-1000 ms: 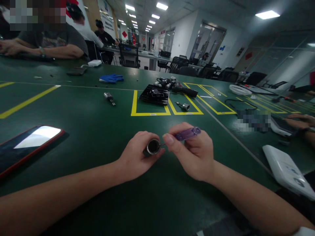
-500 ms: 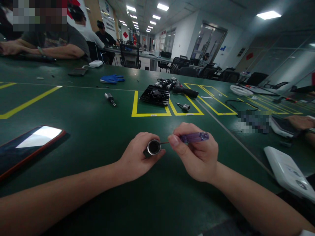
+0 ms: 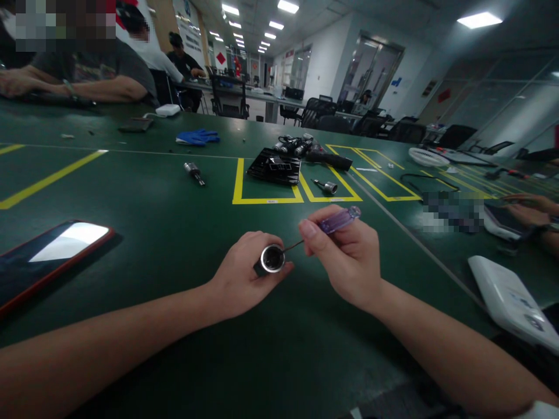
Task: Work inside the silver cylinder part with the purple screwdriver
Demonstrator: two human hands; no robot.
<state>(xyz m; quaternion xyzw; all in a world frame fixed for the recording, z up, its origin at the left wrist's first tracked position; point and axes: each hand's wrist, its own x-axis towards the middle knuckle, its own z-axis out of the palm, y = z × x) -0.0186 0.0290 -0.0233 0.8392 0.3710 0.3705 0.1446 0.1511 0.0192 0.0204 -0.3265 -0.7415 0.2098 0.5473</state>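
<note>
My left hand (image 3: pixel 242 276) is wrapped round a dark metal tube (image 3: pixel 262 267), whose round, silver-rimmed opening faces me. In my right hand (image 3: pixel 347 256) is a screwdriver (image 3: pixel 338 221) with a clear purple handle, pinched near the base of its thin shaft. The shaft slants down to the left, and its tip is at the right side of the tube's mouth; whether it goes inside I cannot tell. Beyond my hands, a small silver metal part (image 3: pixel 325 186) lies within a yellow taped box. Another silver part with prongs (image 3: pixel 193 173) rests farther left.
A phone (image 3: pixel 52 256) lies at left and a white device (image 3: pixel 510 302) at right. Farther back are a black shiny packet (image 3: pixel 275 167), a pile of metal parts (image 3: pixel 294 145), a black handle (image 3: pixel 329 160) and a blue glove (image 3: pixel 198 137). A co-worker's hands (image 3: pixel 530 210) are at far right.
The right hand first drew the screwdriver away to the right, then raised it so its shaft slopes more steeply to the tube's mouth. My left hand and the tube have barely moved.
</note>
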